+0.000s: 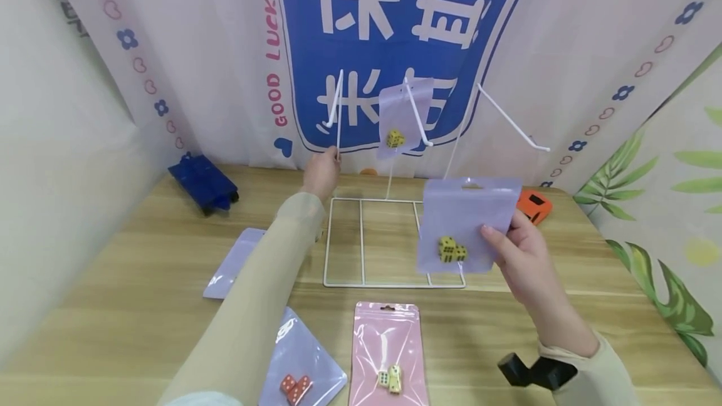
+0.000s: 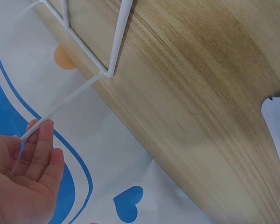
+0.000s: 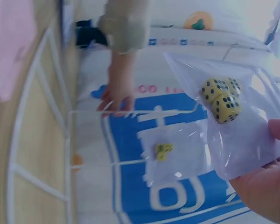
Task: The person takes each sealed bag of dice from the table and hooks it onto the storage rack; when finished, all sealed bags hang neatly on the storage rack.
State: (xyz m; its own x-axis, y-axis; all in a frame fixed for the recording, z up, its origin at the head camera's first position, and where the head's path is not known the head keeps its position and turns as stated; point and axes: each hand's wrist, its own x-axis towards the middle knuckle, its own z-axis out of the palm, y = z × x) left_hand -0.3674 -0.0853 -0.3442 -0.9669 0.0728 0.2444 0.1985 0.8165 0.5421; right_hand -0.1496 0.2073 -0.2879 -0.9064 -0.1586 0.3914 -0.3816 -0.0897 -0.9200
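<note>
At the back of the table my left hand [image 1: 323, 174] grips the left upright of a white wire display rack [image 1: 395, 286]; in the left wrist view the thumb and fingers meet around that upright [image 2: 65, 99]. A clear purple zip bag [image 1: 470, 205] with yellow dice [image 1: 449, 249] inside is pinched at its right edge by my right hand [image 1: 527, 262], in front of the rack. The right wrist view shows the dice [image 3: 220, 99] close up. From the rack's middle hook [image 1: 416, 111] hangs a similar bag [image 1: 389, 108], also with yellow dice.
The left hook [image 1: 334, 102] and right hook [image 1: 510, 121] jut forward. On the table lie a pink bag [image 1: 386, 337] with pale dice, a purple bag [image 1: 316, 356] with red dice and another bag [image 1: 234, 262]. A blue toy vehicle [image 1: 203, 182] and orange toy car [image 1: 534, 205] stand behind.
</note>
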